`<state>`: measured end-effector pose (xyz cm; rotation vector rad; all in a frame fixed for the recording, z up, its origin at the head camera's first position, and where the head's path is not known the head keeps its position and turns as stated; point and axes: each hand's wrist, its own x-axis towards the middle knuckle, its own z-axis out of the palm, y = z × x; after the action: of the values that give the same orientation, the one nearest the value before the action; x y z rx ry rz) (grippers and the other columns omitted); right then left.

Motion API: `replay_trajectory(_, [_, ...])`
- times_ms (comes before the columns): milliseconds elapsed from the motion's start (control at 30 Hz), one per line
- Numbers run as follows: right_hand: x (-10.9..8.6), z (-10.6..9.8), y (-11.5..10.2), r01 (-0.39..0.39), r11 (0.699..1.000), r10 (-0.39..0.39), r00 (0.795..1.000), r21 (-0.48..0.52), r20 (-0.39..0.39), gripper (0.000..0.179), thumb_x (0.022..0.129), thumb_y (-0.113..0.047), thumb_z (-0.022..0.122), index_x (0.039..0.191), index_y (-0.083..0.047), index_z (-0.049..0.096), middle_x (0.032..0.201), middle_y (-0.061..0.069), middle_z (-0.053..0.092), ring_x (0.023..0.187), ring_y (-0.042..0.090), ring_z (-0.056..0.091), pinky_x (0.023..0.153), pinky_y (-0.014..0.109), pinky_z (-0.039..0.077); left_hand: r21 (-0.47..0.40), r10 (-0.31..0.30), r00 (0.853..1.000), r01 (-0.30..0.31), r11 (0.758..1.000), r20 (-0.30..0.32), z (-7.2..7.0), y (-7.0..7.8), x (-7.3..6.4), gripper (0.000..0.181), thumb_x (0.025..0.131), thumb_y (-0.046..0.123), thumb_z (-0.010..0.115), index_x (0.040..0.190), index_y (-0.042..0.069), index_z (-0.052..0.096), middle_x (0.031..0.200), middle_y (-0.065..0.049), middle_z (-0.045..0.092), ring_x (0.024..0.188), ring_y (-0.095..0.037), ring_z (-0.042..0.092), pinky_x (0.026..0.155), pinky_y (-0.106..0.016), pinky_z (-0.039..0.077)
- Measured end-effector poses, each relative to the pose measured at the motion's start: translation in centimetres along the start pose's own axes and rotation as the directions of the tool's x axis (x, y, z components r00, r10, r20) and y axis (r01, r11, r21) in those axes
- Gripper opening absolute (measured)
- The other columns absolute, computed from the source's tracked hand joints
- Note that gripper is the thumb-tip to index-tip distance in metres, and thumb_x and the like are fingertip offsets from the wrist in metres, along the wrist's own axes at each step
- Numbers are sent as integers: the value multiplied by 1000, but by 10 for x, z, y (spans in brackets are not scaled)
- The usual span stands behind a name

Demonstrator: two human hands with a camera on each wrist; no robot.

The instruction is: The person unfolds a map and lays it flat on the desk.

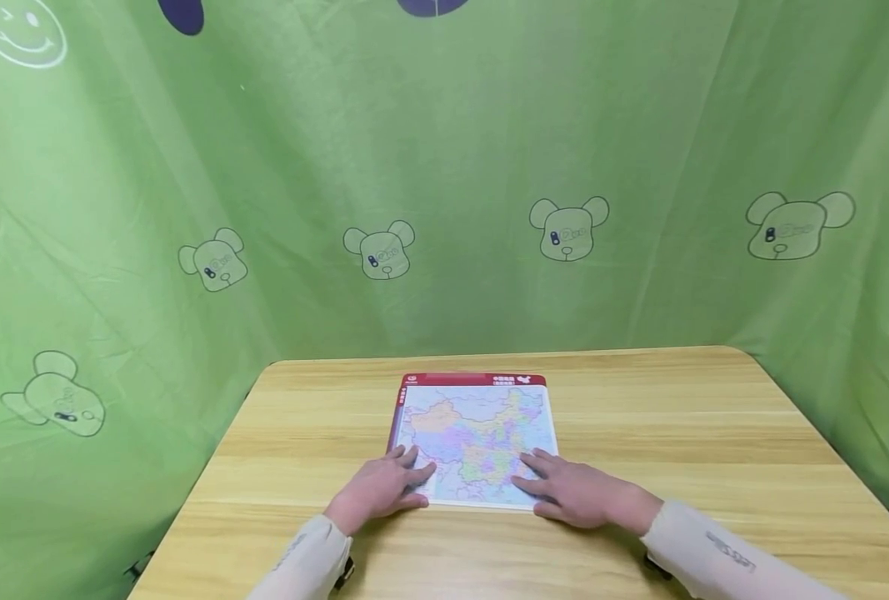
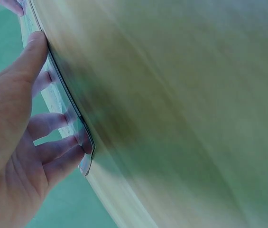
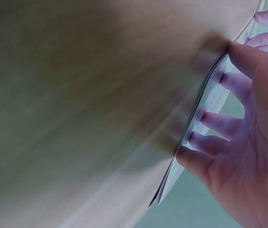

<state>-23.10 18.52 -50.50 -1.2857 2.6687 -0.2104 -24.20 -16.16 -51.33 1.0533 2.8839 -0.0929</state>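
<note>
A folded or layered map sheet [image 1: 474, 417] with a red header lies flat on the wooden table, showing coloured regions. My left hand [image 1: 382, 487] rests on its lower left corner with fingers spread. On the lower right side, my right hand [image 1: 581, 493] lies with spread fingers on the sheet. In the left wrist view the left thumb [image 2: 35, 50] is right at the near edge, and the other fingertips touch the glossy surface. The right wrist view shows the right thumb [image 3: 242, 54] at that edge too, with the sheet's layers [image 3: 164, 187] slightly parted at a corner.
The light wooden table [image 1: 676, 417] has rounded far corners. Behind it and at both sides hangs a green curtain [image 1: 474, 308] with printed bear heads. Pale sleeves [image 1: 721, 550] cover the forearms, and a dark strap [image 1: 345, 573] shows under the left wrist.
</note>
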Motion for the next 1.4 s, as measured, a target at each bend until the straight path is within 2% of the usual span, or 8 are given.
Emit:
replay_trajectory(200, [-7,6,7,-6,1000,7,1000,-3,6,48,100,-39,43,144,-18,43,150,19,29,135,41,27,104,53,33,15,18,1000,-18,1000,-1,-2,6,2,58,91,54,48,142,27,44,144,-15,40,127,-38,43,96,-47,45])
replay_trajectory(400, [-15,2,8,-7,1000,7,1000,7,-9,48,100,-39,44,143,-18,44,149,20,31,134,42,29,103,54,35,27,26,1000,-26,999,-1,-3,12,5,58,91,55,47,143,28,43,145,-14,40,128,-37,42,95,-46,46])
replay_trajectory(733, [-22,0,12,-2,1000,2,1000,13,-22,48,100,-38,44,143,-19,44,148,20,32,133,41,31,101,54,36,22,34,999,-34,999,0,-3,14,7,58,91,55,47,143,29,42,145,-12,39,129,-35,41,96,-46,45])
replay_trajectory(967, [-26,-2,12,-6,1000,7,1000,27,-31,46,99,-36,46,142,-18,45,148,20,33,133,42,32,100,55,37,53,69,998,-69,996,-1,-5,16,8,55,92,54,47,141,29,45,145,-12,40,128,-35,43,99,-43,43])
replay_trajectory(1400, [-25,-5,12,-59,996,57,998,73,18,47,99,-36,47,144,-21,43,150,19,29,135,40,28,103,54,34,93,109,994,-110,990,17,-6,15,6,54,94,54,44,142,29,44,145,-11,40,128,-35,42,102,-41,40])
